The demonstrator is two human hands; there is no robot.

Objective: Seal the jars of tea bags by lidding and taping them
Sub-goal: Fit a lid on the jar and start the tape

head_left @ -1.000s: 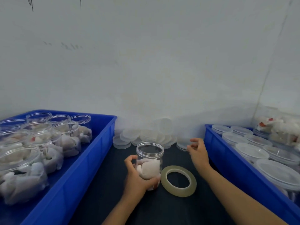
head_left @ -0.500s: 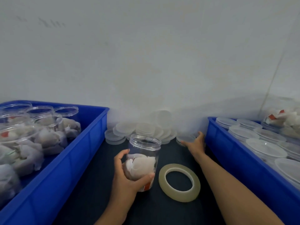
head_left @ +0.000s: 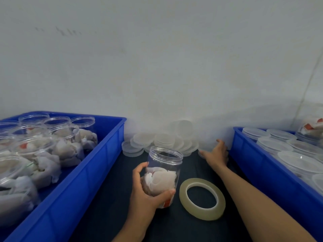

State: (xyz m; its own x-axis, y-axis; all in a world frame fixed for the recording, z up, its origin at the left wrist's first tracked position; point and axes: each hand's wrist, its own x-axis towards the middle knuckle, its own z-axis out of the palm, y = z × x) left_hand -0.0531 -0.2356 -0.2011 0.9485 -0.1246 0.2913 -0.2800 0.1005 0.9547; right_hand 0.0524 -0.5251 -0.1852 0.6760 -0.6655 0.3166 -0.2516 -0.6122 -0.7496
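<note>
Jar (head_left: 163, 173) of tea bags, unlidded, sits tilted in my left hand (head_left: 146, 193), fingers curled round it, beside the tape (head_left: 202, 199). My right hand (head_left: 215, 155) reaches the lids (head_left: 164, 142); its finger state I cannot tell.

On the surface (head_left: 108, 198), an open jar (head_left: 163, 172) stands between two bins (head_left: 83, 180) (head_left: 262, 172); the tape roll (head_left: 202, 199) lies just right of it, loose lids (head_left: 162, 142) behind.

Left hand (head_left: 145, 193) round jar (head_left: 163, 175), tape roll (head_left: 202, 199) beside
</note>
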